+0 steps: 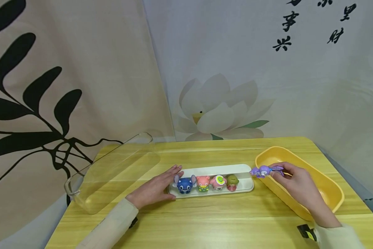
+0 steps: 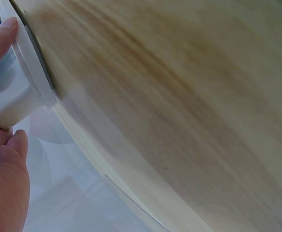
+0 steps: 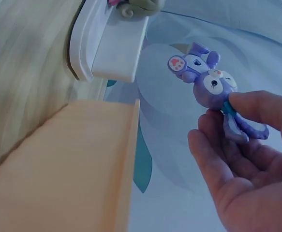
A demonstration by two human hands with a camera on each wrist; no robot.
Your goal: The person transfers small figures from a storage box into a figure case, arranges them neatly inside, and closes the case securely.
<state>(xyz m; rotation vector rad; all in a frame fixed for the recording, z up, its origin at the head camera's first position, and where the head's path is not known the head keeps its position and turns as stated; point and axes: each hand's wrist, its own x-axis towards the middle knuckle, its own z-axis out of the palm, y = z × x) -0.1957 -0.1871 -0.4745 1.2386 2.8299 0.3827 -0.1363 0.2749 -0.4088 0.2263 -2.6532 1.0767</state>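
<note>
A long white tray (image 1: 211, 172) lies on the table with several small cartoon figurines in a row along its front: a blue one with big ears (image 1: 185, 185), a pink one in green (image 1: 203, 183), a pink one with a flower-like top (image 1: 218, 182) and a green-hooded one (image 1: 232, 182). My left hand (image 1: 156, 185) holds the tray's left end between thumb and fingers. Above the yellow bin's near-left rim, my right hand (image 1: 298, 181) pinches a purple rabbit figurine (image 3: 212, 89) by its long ears. The rabbit lies sideways in the air, feet toward the tray's right end.
A yellow bin (image 1: 334, 185) stands at the right, beneath my right hand. On the left, a clear plastic cover (image 1: 118, 173) lies along the table's edge. A printed cloth (image 1: 223, 69) hangs behind the wooden table (image 1: 205, 221).
</note>
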